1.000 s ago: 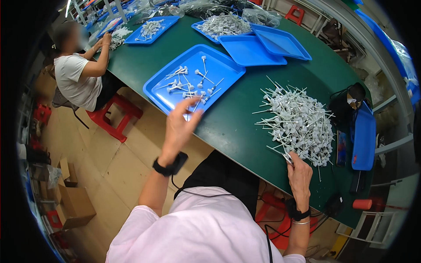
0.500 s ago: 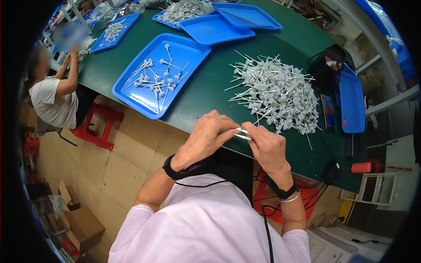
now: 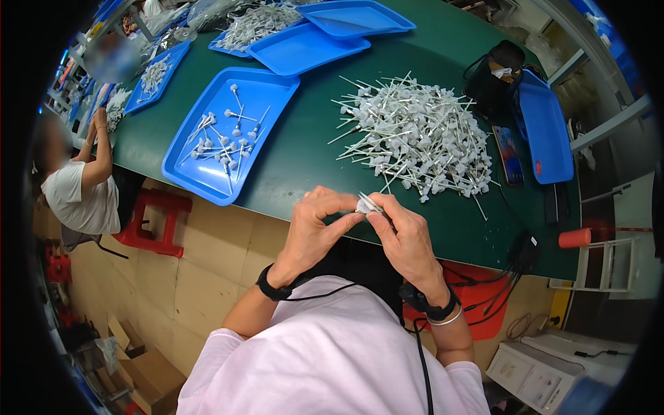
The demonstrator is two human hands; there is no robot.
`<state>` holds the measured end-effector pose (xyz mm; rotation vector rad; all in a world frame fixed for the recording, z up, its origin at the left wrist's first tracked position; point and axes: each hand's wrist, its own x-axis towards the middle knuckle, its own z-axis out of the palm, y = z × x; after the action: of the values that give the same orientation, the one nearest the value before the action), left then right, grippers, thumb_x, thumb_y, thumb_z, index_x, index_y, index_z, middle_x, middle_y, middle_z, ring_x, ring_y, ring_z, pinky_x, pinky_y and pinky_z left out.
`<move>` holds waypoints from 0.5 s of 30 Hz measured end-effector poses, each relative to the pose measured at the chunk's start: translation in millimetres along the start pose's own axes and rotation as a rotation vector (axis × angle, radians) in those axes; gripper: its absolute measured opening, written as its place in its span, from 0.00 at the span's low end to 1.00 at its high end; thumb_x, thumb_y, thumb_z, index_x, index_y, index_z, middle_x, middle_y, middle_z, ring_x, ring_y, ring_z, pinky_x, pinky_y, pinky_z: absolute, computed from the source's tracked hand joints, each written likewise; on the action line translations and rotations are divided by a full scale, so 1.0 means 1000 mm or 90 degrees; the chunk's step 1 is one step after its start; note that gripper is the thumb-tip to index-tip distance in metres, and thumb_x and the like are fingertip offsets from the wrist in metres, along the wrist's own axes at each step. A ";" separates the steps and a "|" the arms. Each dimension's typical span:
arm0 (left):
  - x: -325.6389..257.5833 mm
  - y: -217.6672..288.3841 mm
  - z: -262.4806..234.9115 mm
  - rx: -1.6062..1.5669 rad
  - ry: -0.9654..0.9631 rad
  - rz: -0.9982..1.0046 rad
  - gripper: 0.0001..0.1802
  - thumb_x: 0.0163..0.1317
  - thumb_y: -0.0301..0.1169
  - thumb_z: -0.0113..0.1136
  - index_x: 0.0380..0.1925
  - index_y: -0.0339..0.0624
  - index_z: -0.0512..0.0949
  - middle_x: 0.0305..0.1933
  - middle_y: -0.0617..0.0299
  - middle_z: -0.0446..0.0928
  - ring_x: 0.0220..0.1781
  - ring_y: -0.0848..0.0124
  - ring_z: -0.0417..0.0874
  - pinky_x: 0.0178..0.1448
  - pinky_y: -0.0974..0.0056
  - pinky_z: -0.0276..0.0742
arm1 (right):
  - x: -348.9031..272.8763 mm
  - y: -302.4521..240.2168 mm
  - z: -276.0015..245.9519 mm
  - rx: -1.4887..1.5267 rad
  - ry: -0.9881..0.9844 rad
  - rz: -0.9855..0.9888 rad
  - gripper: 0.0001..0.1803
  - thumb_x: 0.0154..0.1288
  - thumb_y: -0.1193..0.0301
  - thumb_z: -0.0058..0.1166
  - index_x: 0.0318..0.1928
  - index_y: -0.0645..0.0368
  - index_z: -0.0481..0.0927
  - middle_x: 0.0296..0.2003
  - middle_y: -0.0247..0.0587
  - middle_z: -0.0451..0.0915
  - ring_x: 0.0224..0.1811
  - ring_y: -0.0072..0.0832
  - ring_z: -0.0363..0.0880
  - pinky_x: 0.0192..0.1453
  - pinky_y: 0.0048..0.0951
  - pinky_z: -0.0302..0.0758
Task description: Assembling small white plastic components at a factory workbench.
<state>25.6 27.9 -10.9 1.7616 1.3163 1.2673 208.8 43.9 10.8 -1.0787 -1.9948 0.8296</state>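
Observation:
Just off the table's front edge, my two hands meet around a small white plastic piece [image 3: 365, 204] with a rounded head and thin pale prongs. My left hand [image 3: 317, 223] pinches it from one side between thumb and forefinger. On the other side my right hand [image 3: 406, 234] has thumb and fingers closed on the same piece, partly hiding it. Beyond my right hand lies a large pile of white thin-stemmed pieces [image 3: 422, 142]. Ahead of my left hand, a blue tray [image 3: 270, 90] carries several similar pieces.
More blue trays [image 3: 311, 47] lie at the back of the green table [image 3: 304, 138]. To the right are a phone [image 3: 508, 153], a black bag [image 3: 494, 79] and a blue tray [image 3: 550, 138]. A person [image 3: 83, 187] sits at left near a red stool [image 3: 153, 223].
The view has shifted, so the table things appear further left. Between my hands the piece has turned: its rounded head shows now, where slim pointed ends showed before.

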 end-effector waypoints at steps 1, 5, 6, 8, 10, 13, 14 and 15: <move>0.003 0.006 0.001 0.060 0.028 0.059 0.08 0.55 0.26 0.68 0.37 0.41 0.85 0.32 0.61 0.83 0.34 0.68 0.76 0.43 0.63 0.69 | 0.001 0.000 0.001 0.001 0.006 -0.014 0.12 0.69 0.70 0.53 0.50 0.59 0.74 0.31 0.50 0.80 0.31 0.48 0.80 0.32 0.40 0.74; 0.000 0.006 0.003 0.075 0.055 0.042 0.07 0.57 0.24 0.66 0.37 0.39 0.84 0.30 0.59 0.82 0.31 0.68 0.78 0.36 0.65 0.72 | 0.003 -0.005 0.004 -0.011 0.024 -0.031 0.12 0.68 0.71 0.54 0.50 0.59 0.74 0.34 0.50 0.81 0.33 0.50 0.81 0.32 0.41 0.75; -0.003 0.005 0.001 0.045 0.031 0.010 0.07 0.58 0.24 0.65 0.38 0.39 0.84 0.30 0.59 0.82 0.30 0.68 0.78 0.34 0.65 0.72 | 0.003 -0.008 -0.001 -0.007 0.006 -0.003 0.13 0.68 0.71 0.54 0.51 0.58 0.74 0.34 0.49 0.81 0.32 0.50 0.81 0.32 0.41 0.76; -0.007 0.000 -0.003 -0.017 -0.017 -0.055 0.08 0.59 0.23 0.64 0.39 0.38 0.84 0.31 0.58 0.82 0.27 0.69 0.79 0.31 0.67 0.71 | 0.004 -0.010 -0.007 -0.024 -0.013 0.006 0.13 0.67 0.71 0.55 0.50 0.57 0.75 0.34 0.48 0.81 0.32 0.49 0.81 0.31 0.41 0.76; -0.008 -0.006 -0.006 -0.045 -0.015 -0.039 0.09 0.60 0.23 0.64 0.41 0.38 0.83 0.30 0.58 0.82 0.26 0.70 0.79 0.29 0.67 0.71 | 0.006 -0.011 -0.010 -0.066 -0.013 -0.032 0.13 0.66 0.71 0.56 0.50 0.56 0.75 0.33 0.47 0.81 0.30 0.48 0.81 0.29 0.41 0.75; -0.004 -0.009 -0.008 -0.051 -0.013 -0.008 0.10 0.62 0.23 0.62 0.43 0.38 0.83 0.30 0.59 0.83 0.26 0.73 0.79 0.29 0.69 0.72 | 0.003 -0.009 -0.005 -0.147 0.011 -0.091 0.12 0.66 0.70 0.56 0.48 0.55 0.76 0.28 0.44 0.79 0.25 0.45 0.80 0.25 0.40 0.74; -0.004 -0.010 -0.008 -0.048 -0.012 0.002 0.10 0.62 0.23 0.62 0.44 0.37 0.83 0.30 0.60 0.83 0.27 0.74 0.80 0.30 0.69 0.73 | 0.002 -0.010 -0.004 -0.172 0.007 -0.086 0.11 0.66 0.70 0.56 0.48 0.54 0.76 0.27 0.43 0.78 0.24 0.44 0.79 0.24 0.39 0.74; -0.005 -0.011 -0.006 -0.087 -0.004 -0.044 0.10 0.62 0.22 0.62 0.44 0.38 0.83 0.31 0.60 0.83 0.28 0.74 0.80 0.31 0.70 0.73 | 0.003 -0.012 -0.004 -0.197 0.003 -0.082 0.11 0.66 0.70 0.56 0.48 0.54 0.76 0.26 0.42 0.77 0.22 0.43 0.79 0.23 0.39 0.73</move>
<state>15.9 26.2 -20.1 1.6111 1.2469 1.2811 206.4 41.8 23.3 -1.1048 -2.2119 0.4600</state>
